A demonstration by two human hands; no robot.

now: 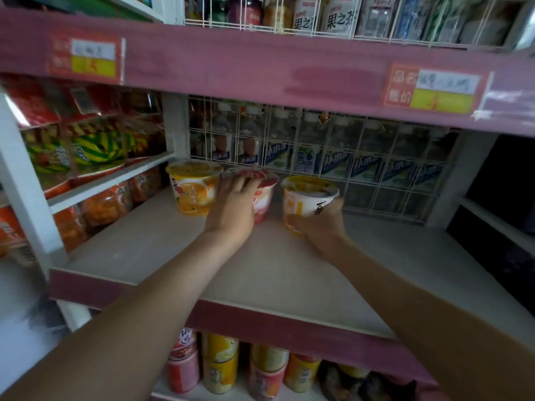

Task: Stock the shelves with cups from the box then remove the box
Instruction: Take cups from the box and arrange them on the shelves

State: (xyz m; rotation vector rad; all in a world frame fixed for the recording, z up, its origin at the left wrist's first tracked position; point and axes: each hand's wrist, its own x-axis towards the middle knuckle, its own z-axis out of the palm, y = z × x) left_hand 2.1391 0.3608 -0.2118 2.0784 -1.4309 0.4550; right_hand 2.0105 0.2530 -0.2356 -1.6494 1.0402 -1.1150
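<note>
A white wire basket (289,27) on the top tier is holding upright drink bottles and cartons; behind a white wire grid (318,140) at the back of the middle tier, a row of clear bottles with blue-and-white labels (333,163) is standing; the tier below is carrying stacked red and yellow tubs (220,363); a white side rack on the left is holding bright crinkly snack bags (95,151).

Three lidded cups are lining up near the back of the pale shelf board with a pink front edge (260,270). The orange-printed plastic cup (191,188) is standing upright at the left, free of both hands. Just beside it, the red-and-white plastic cup (265,195) is sitting under the left hand (231,209), whose fingers (240,180) are curling over its lid and rim. To the right, slightly apart, the yellow-and-white plastic cup (307,198) is leaning a little; the right hand (321,224) is clasping its lower wall, thumb on one side and fingers (337,204) wrapping the other; whether its base is touching the board is unclear, since the hand is covering it.
</note>
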